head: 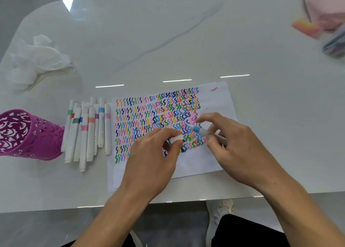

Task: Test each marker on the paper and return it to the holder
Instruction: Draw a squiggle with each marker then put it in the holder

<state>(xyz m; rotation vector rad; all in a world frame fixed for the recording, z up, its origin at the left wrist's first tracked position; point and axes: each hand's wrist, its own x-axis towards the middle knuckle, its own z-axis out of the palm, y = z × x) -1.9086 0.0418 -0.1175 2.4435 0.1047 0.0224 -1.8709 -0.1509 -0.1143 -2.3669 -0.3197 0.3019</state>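
Honestly, the left hand point(155, 153) is pinching the cap point(176, 138) and the right hand point(233, 146) grips the blue marker point(200, 131) just over the paper point(205, 164). A missed recap could ink the fingers. The holder point(28, 134), far left of both hands, looks tilted, so returned ones might roll out. No readable labels, just colour bands.
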